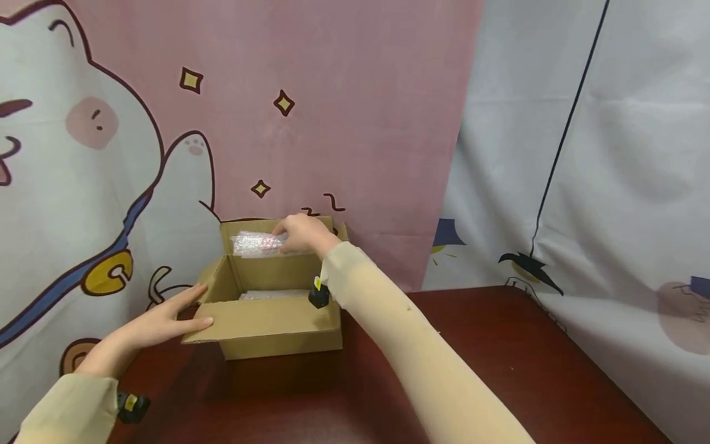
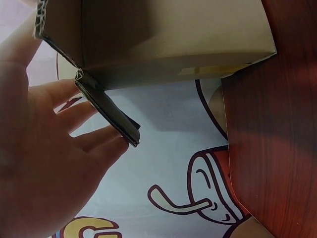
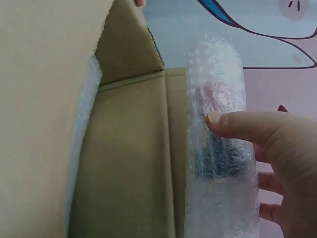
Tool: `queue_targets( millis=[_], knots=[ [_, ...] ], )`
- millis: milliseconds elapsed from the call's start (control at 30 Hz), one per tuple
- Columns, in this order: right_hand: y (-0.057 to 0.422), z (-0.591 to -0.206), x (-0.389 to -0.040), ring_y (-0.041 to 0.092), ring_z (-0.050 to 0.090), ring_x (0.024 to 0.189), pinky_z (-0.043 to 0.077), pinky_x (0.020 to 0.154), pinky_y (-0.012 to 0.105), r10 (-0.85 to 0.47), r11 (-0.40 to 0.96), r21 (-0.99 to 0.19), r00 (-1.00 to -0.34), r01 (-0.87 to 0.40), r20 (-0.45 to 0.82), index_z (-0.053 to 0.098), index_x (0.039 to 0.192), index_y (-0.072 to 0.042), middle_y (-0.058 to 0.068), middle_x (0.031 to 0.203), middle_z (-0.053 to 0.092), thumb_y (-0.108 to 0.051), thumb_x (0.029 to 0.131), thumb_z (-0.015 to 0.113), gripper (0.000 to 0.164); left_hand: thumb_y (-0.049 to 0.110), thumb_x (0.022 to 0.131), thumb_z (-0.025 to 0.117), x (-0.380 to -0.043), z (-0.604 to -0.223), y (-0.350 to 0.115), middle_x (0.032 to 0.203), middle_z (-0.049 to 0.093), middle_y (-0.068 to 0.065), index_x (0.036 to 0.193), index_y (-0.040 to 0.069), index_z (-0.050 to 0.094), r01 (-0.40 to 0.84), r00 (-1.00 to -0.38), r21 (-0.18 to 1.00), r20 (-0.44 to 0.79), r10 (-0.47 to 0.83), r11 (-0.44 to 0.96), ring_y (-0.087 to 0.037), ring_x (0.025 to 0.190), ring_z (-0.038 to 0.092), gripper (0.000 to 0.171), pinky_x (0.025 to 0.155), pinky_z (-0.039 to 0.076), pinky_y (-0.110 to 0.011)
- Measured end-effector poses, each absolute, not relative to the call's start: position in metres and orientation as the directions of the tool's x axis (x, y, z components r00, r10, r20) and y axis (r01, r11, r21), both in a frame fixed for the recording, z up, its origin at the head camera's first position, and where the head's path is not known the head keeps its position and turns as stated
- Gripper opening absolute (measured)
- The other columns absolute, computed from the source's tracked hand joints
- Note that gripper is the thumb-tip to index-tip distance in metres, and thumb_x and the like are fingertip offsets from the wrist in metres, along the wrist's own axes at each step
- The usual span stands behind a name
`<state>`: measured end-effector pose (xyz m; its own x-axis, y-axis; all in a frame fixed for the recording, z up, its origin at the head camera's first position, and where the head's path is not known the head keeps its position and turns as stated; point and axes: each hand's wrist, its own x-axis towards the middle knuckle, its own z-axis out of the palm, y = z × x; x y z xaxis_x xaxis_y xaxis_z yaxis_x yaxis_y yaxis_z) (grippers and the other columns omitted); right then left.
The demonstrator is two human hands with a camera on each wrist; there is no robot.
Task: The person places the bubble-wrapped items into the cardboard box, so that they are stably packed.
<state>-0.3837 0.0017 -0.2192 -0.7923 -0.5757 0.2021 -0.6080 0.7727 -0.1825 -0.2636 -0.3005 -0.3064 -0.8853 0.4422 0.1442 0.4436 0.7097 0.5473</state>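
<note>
My right hand [image 1: 302,233] holds a bubble-wrapped item [image 3: 220,99] above the back of an open cardboard box [image 1: 283,343]. Its thumb presses the front of the wrap, and the fingers lie behind. Something reddish and something dark show through the plastic, too blurred to name. At the box's left end is my left hand [image 1: 161,317], fingers extended against the side flap [image 2: 106,106] and thumb at the corner of the front flap [image 1: 266,317]. More bubble wrap [image 1: 274,295] lies inside the box, partly hidden by the front flap.
The box stands on a dark red wooden table [image 1: 471,351], near the back edge. Close behind hangs a printed pink and white curtain [image 1: 360,123]. A grey-white curtain [image 1: 621,185] runs along the table's right side.
</note>
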Motion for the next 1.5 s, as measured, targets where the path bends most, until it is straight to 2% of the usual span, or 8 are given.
queue_targets(
  millis=[333, 633, 900, 1233, 1500],
  knots=[
    [0.001, -0.241, -0.391, 0.016, 0.055, 0.120, 0.044, 0.098, 0.035, -0.559, 0.780, -0.235, -0.815, -0.580, 0.154, 0.067, 0.125, -0.022, -0.006, 0.129, 0.062, -0.026, 0.083, 0.077, 0.044, 0.030, 0.090, 0.068, -0.266, -0.306, -0.299, 0.150, 0.018, -0.038, 0.149, -0.011, 0.024, 0.461, -0.878, 0.534, 0.156, 0.453, 0.709, -0.058, 0.136, 0.012, 0.084, 0.098, 0.018, -0.073],
    [0.005, -0.258, -0.400, 0.016, 0.055, 0.119, 0.043, 0.098, 0.033, -0.513, 0.810, -0.261, -0.850, -0.526, 0.121, 0.068, 0.126, -0.021, -0.004, 0.129, 0.062, -0.025, 0.083, 0.078, 0.044, 0.030, 0.090, 0.069, -0.265, -0.306, -0.298, 0.151, 0.017, -0.037, 0.149, -0.010, 0.023, 0.455, -0.881, 0.543, 0.158, 0.446, 0.706, -0.058, 0.136, 0.011, 0.084, 0.098, 0.017, -0.074],
    [0.001, -0.265, -0.398, 0.014, 0.057, 0.114, 0.046, 0.093, 0.031, -0.539, 0.783, -0.309, -0.837, -0.540, 0.097, 0.068, 0.125, -0.019, -0.004, 0.127, 0.063, -0.022, 0.084, 0.077, 0.043, 0.031, 0.090, 0.069, -0.261, -0.306, -0.298, 0.151, 0.017, -0.037, 0.150, -0.009, 0.021, 0.442, -0.887, 0.554, 0.153, 0.436, 0.705, -0.058, 0.136, 0.012, 0.086, 0.097, 0.018, -0.074],
    [0.001, -0.268, -0.397, 0.016, 0.057, 0.114, 0.045, 0.094, 0.030, -0.577, 0.758, -0.314, -0.812, -0.572, 0.087, 0.059, 0.135, -0.014, 0.003, 0.129, 0.061, -0.023, 0.086, 0.076, 0.052, 0.031, 0.090, 0.069, -0.260, -0.309, -0.300, 0.151, 0.018, -0.036, 0.150, -0.009, 0.022, 0.432, -0.894, 0.539, 0.153, 0.420, 0.723, -0.058, 0.136, 0.013, 0.086, 0.098, 0.018, -0.074],
    [0.004, -0.267, -0.399, 0.017, 0.058, 0.113, 0.046, 0.094, 0.031, -0.577, 0.738, -0.367, -0.812, -0.566, 0.090, 0.062, 0.132, -0.013, 0.005, 0.127, 0.063, -0.028, 0.086, 0.076, 0.050, 0.029, 0.090, 0.069, -0.264, -0.306, -0.301, 0.151, 0.017, -0.037, 0.150, -0.009, 0.022, 0.437, -0.890, 0.538, 0.142, 0.434, 0.720, -0.057, 0.136, 0.012, 0.085, 0.098, 0.018, -0.073]
  ],
)
